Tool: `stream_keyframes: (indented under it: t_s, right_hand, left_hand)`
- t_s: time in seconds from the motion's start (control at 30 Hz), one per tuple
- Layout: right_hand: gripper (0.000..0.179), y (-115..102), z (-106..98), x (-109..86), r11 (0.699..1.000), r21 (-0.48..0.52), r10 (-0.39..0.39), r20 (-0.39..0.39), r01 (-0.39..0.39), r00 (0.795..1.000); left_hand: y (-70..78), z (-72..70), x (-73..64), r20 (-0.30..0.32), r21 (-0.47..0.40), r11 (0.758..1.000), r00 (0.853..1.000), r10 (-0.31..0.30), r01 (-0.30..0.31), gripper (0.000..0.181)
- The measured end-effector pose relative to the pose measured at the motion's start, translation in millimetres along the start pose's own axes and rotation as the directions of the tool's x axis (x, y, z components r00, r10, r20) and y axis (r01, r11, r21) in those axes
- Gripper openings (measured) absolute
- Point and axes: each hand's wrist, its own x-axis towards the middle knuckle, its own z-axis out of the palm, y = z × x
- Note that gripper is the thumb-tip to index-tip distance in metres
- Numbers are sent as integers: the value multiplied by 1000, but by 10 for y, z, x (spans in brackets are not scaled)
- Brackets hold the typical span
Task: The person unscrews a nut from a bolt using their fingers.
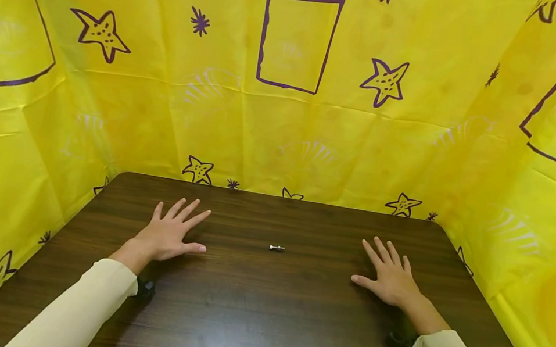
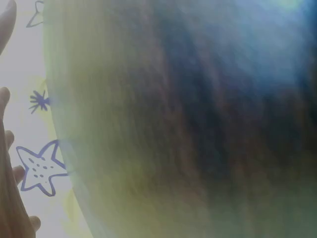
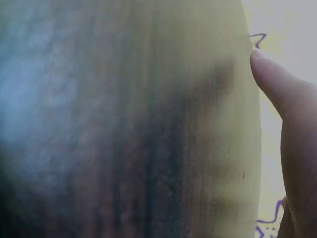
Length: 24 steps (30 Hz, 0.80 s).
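A small silvery bolt point(image 1: 277, 248), with what looks like a nut on its shank, lies on its side on the dark wooden table point(image 1: 260, 312). To its left, my left hand point(image 1: 168, 235) is spread over the table with straight fingers, holding nothing. On the other side my right hand point(image 1: 391, 276) is spread likewise, its thumb toward the bolt. Both hands are well apart from the bolt. Part of the left hand point(image 2: 15, 198) shows at the left edge of the left wrist view. The right thumb point(image 3: 277, 79) shows in the right wrist view; the bolt appears in neither wrist view.
A yellow cloth point(image 1: 285, 116) with purple stars and rectangles hangs behind the table and along both sides. Dark wrist straps point(image 1: 145, 290) sit under the pale sleeves point(image 1: 81, 306). Light glares off the front of the tabletop.
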Motion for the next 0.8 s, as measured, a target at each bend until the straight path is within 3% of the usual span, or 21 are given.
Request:
stream_keyframes:
  t_s: [0.37, 0.5, 0.6, 0.8]
  right_hand:
    - [94, -97, 42, 99, 993, 109, -47, -58, 53, 997]
    - [94, -174, 45, 133, 982, 181, -50, -72, 62, 996]
    - [92, -248, 45, 134, 963, 261, -42, -87, 64, 995]
    - [88, -460, 68, 183, 902, 424, -32, -119, 80, 992]
  left_hand:
    - [160, -75, 38, 18, -137, 990, 999, 31, -28, 84]
    - [238, -63, 68, 60, -193, 981, 998, 20, -9, 80]
    - [305, -39, 77, 82, -240, 971, 997, 1, 19, 76]
    - [419, -56, 106, 34, -301, 953, 999, -7, 17, 73]
